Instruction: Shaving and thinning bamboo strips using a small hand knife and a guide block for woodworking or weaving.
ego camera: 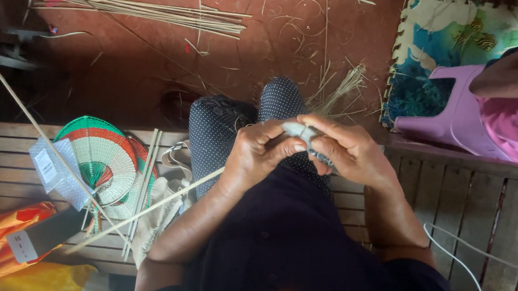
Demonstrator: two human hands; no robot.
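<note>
Pinching a small grey strip [302, 130] between both closed hands, left hand [258, 154] and right hand [353, 153] look mid-twist; next likely needs a firmer regrip, woven fans [101, 161] lying left.

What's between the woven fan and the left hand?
In the head view, between the woven fan and the left hand: a few thin bamboo sticks standing beside the fan, beige cloth, one long diagonal stick, then the dotted-fabric knee.
</note>
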